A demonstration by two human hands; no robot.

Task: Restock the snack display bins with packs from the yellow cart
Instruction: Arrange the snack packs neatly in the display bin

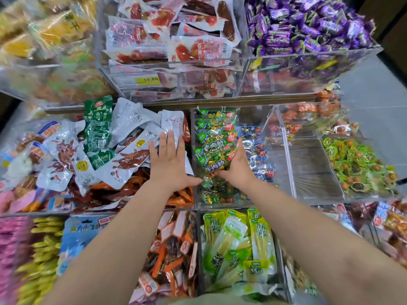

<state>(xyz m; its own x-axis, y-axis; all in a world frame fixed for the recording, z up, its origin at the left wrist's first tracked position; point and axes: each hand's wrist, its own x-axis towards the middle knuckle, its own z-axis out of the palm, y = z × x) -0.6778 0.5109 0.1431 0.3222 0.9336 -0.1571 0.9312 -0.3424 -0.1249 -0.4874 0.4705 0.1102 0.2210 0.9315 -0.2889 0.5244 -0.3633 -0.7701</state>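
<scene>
Both hands (236, 167) press green packs (214, 139) into a clear bin (286, 155).

Right of the right grip (236, 166), past a clear divider (286, 155), one bin (312, 172) lies bare to its floor, open from above. Under the left grip (169, 164), white packs (132, 150) heap up to the rim. Just beyond both grips, the upper bins' clear front wall (187, 82) overhangs, closing the far side.
</scene>
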